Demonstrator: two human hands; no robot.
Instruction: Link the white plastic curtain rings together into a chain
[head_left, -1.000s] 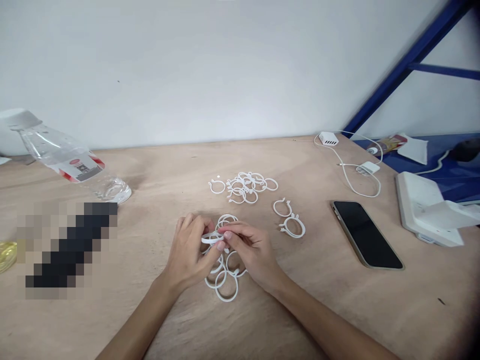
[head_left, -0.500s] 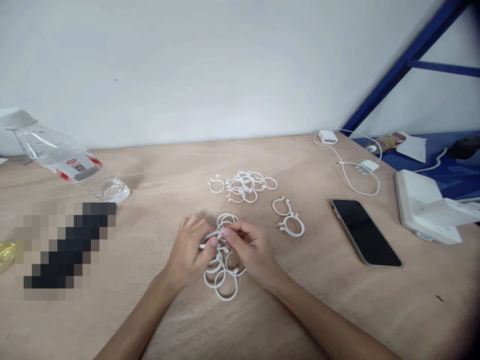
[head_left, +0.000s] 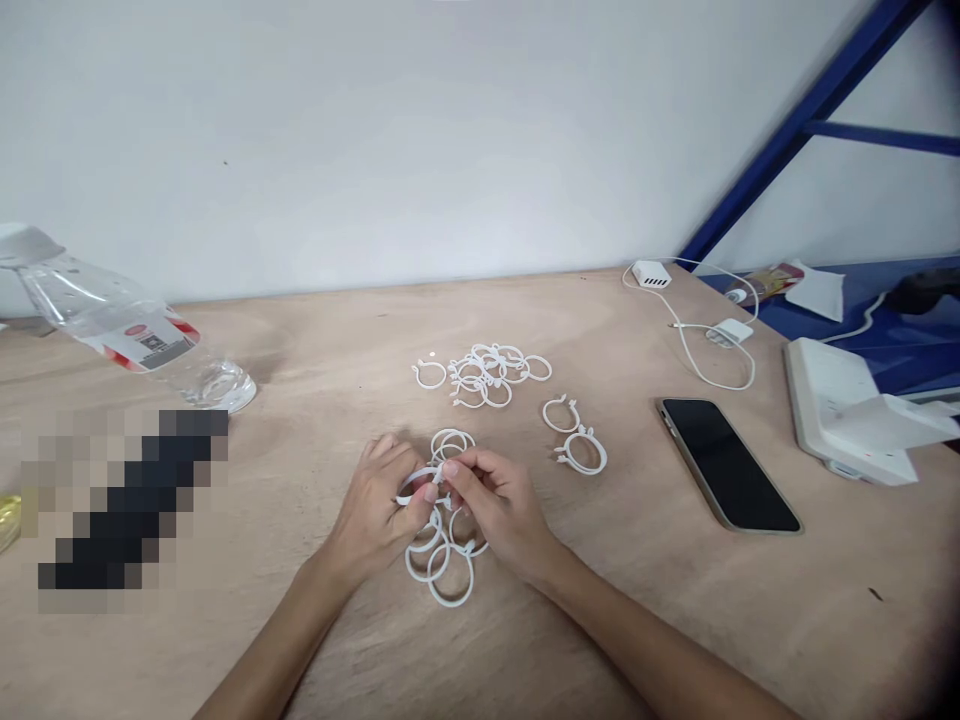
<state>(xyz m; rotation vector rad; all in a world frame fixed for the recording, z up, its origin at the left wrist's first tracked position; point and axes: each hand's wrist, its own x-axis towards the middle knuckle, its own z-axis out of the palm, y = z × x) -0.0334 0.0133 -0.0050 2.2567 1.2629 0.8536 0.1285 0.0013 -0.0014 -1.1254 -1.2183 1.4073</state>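
Note:
Between my two hands is a white plastic ring (head_left: pixel 409 489), held above a pile of similar rings. My left hand (head_left: pixel 381 502) is closed round its left side, thumb on the near edge. My right hand (head_left: pixel 501 507) pinches the ring's right end between thumb and forefinger; the fingertips partly hide that end. Below and behind the hands lie several loose white rings (head_left: pixel 451 604), overlapping one another. A larger cluster of white rings (head_left: pixel 498 402) sits farther back. To the right are a few more rings (head_left: pixel 602 462), with small clasp ends showing.
On the right lie a phone (head_left: pixel 731 470), a white power strip (head_left: pixel 814 400) and a white charger (head_left: pixel 651 273) with its cable. A clear water bottle (head_left: pixel 150 338) stands at the left, near a pixelated dark area. A wall (head_left: pixel 420 150) rises behind the wooden table (head_left: pixel 322 370).
The view has shifted slightly. My hands keep nearly the same hold, and the held ring appears tilted a little more open between them.

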